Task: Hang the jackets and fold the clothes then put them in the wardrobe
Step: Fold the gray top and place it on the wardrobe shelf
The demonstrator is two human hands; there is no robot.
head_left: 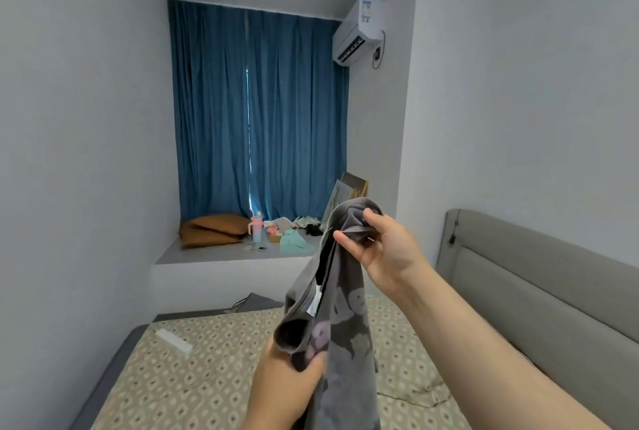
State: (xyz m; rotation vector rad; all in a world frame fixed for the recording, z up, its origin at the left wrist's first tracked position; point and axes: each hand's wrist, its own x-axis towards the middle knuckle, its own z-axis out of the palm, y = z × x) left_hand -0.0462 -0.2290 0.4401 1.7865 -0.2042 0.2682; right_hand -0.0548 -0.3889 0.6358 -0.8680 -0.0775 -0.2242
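A dark grey T-shirt (340,343) with a pale cartoon print and a white label hangs in the air over the bed. My right hand (383,249) pinches its upper edge, raised at chest height. My left hand (287,384) grips a bunched lower part, near a sleeve opening. The shirt droops between the two hands and out of the bottom of the view. No wardrobe is in sight.
A bed (193,371) with a patterned beige cover lies below, a white flat object (174,342) on it. Grey headboard (539,277) at right. The window ledge (221,255) under blue curtains (259,111) holds orange pillows (212,229), a pink cup (256,227) and loose clothes (294,232).
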